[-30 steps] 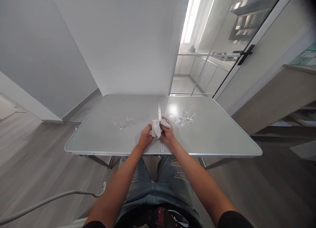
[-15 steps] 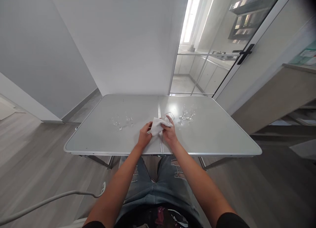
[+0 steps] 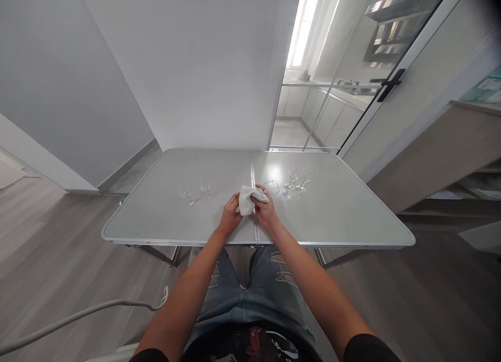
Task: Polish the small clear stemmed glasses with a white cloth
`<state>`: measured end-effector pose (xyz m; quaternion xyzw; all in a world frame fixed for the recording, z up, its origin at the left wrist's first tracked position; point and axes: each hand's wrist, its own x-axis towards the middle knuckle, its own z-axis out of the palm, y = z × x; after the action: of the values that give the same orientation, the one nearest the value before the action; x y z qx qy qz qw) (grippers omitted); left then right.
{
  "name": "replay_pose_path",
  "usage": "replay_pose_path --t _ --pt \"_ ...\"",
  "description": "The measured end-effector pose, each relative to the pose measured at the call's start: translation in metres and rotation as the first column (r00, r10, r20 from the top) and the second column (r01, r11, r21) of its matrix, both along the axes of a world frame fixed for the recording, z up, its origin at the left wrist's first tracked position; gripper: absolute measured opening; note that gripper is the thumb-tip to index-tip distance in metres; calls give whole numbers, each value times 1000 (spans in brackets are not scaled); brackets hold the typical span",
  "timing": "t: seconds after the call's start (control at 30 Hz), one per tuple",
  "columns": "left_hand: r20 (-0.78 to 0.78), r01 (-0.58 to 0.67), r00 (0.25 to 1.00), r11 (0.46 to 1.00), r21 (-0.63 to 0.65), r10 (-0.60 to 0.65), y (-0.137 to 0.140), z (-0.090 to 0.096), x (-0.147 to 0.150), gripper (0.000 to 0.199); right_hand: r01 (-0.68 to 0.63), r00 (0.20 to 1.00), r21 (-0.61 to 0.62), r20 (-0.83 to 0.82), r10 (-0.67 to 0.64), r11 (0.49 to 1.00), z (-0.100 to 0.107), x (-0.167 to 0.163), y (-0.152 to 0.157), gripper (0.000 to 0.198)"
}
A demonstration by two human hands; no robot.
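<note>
Pinches white cloth [image 3: 246,200] between left grip [image 3: 229,214] and right grip [image 3: 266,210], with clear glass [image 3: 272,186] poking out beyond the right; likely light, slippery, fragile, best cradled gently around its sides.

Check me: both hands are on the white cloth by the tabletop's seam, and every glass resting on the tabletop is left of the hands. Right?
Not all: besides the left-side glasses, the head view shows right-side glasses on the tabletop too. The left hand and right hand are on the white cloth by the seam, as you said.
</note>
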<state>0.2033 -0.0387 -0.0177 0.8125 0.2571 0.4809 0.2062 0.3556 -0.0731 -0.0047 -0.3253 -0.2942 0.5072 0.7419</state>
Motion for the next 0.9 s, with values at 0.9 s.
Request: replay_pose_path --t 0.9 --pt "11 37 999 998 -47 -36 0 3 0 53 -41 994 69 101 34 997 7 -5 -3 37"
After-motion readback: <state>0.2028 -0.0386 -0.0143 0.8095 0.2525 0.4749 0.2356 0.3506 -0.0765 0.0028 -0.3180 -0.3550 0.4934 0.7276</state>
